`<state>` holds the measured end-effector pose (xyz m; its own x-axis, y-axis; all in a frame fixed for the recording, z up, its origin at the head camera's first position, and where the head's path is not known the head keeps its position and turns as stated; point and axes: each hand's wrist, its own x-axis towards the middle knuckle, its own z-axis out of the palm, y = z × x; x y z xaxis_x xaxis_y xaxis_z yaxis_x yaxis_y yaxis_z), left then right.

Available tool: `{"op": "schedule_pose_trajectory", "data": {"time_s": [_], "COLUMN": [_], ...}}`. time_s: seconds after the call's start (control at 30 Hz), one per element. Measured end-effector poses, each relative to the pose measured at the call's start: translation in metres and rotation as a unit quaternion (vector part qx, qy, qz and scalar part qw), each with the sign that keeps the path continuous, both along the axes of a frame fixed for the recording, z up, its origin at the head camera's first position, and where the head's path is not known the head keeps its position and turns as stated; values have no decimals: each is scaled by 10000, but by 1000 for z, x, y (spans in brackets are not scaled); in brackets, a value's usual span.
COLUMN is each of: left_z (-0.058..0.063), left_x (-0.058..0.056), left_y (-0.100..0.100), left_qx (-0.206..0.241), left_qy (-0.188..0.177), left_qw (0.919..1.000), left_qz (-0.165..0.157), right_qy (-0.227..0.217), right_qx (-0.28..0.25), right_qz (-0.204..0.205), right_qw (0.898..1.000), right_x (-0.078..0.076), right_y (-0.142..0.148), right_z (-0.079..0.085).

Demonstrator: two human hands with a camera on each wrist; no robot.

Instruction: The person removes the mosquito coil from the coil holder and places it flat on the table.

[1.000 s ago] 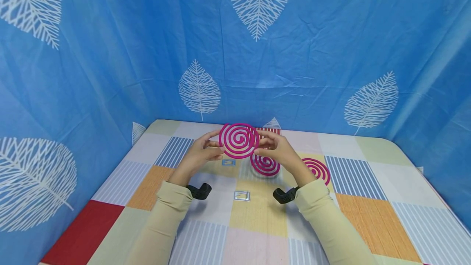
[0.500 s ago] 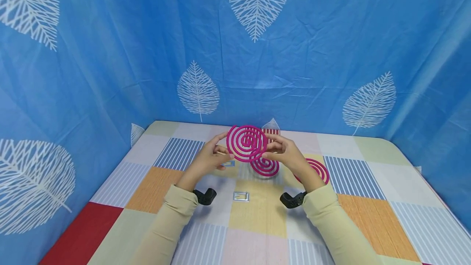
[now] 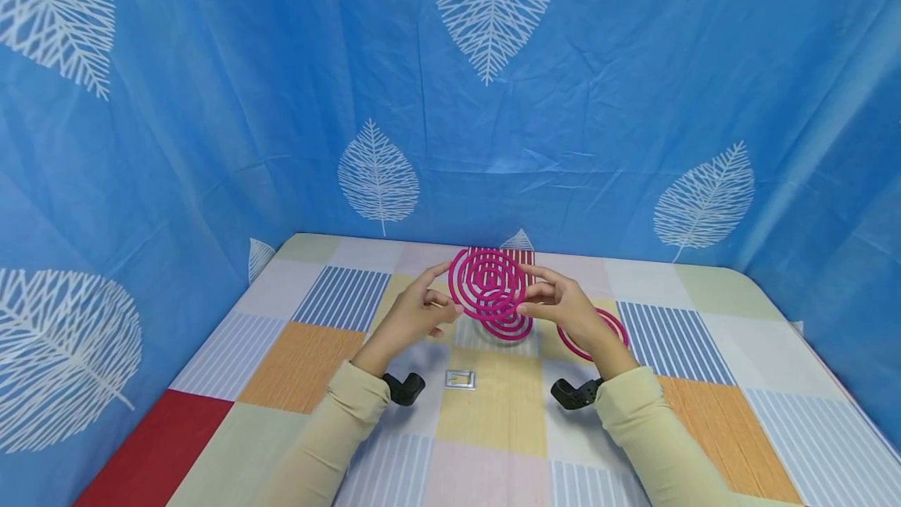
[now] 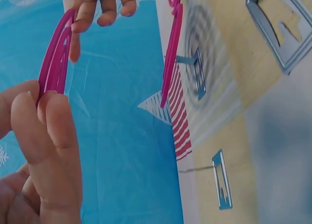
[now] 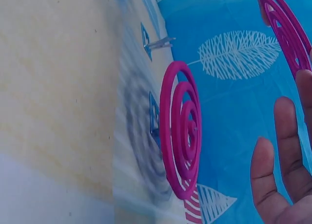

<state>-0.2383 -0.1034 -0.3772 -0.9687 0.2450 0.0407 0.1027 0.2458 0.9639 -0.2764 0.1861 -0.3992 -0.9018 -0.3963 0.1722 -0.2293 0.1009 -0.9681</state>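
A pink mosquito coil (image 3: pixel 488 278) is held up above the table between both hands. My left hand (image 3: pixel 417 311) pinches its left edge with thumb and fingertips; the left wrist view shows this coil (image 4: pixel 55 58) nearly edge-on. At the coil's right edge, my right hand (image 3: pixel 572 310) grips it with thumb and forefinger, the other fingers loose. Behind and below, a second mosquito coil (image 3: pixel 512 332) is raised on a metal stand (image 5: pixel 154 112), casting a shadow on the cloth. A third coil (image 3: pixel 621 324) is partly hidden behind the right wrist.
A flat metal coil stand (image 3: pixel 461 379) lies on the patchwork tablecloth (image 3: pixel 493 413) between the forearms. Another stand (image 4: pixel 223 180), its prong bent up, appears in the left wrist view. A blue leaf-patterned curtain (image 3: pixel 563 139) encloses the back and sides.
Both hands have carried the held coil rightward and slightly down, so in the head view it now overlaps the raised second coil. The right forearm covers more of the third coil.
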Motion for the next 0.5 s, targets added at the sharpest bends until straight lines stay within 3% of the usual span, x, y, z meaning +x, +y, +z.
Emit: {"op": "schedule_pose_trajectory", "data": {"time_s": [0.5], "left_z": [-3], "left_x": [8], "left_y": [21], "left_qx": [-127], "left_qy": [259], "left_qw": [9993], "left_qz": [-257], "right_qy": [126], "right_qx": [-16], "right_qz": [357], "right_qw": [9993], "right_x": [5], "right_y": [29], "right_z": [-2]}}
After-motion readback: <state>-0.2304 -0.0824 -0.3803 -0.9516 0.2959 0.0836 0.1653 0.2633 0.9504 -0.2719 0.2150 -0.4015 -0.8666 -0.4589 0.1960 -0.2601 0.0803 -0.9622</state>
